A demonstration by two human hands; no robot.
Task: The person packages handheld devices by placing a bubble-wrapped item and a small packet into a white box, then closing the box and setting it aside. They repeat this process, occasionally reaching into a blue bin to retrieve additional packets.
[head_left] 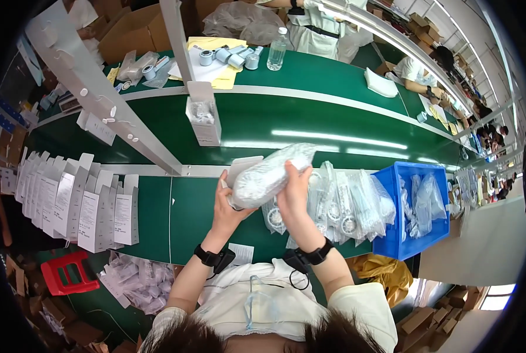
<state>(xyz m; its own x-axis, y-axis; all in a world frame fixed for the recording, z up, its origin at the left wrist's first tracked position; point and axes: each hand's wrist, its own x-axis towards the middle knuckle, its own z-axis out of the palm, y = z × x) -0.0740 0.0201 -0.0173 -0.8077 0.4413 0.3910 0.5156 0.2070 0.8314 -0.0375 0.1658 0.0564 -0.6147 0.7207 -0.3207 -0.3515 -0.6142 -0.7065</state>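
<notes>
A bubble-wrapped bundle (269, 176) is in front of me, tilted with its far end up to the right. My right hand (294, 191) grips its right side, thumb on top. On the left, my left hand (229, 206) is closed around a white carton whose raised flap (243, 167) shows behind the bundle. The bundle's lower end lies at the carton's mouth; how far it reaches inside is hidden. Right of my hands, several clear-bagged parts with round white ends (345, 206) lie in a row on the green table (198, 212).
Open white boxes (92, 206) stand in rows at left. A blue bin (386, 235) holding clear bags is on the right. Beyond the metal rail, one open filled box (204, 126) stands upright. A bottle (277, 50) and rolls are farther back. A red stool (69, 274) stands lower left.
</notes>
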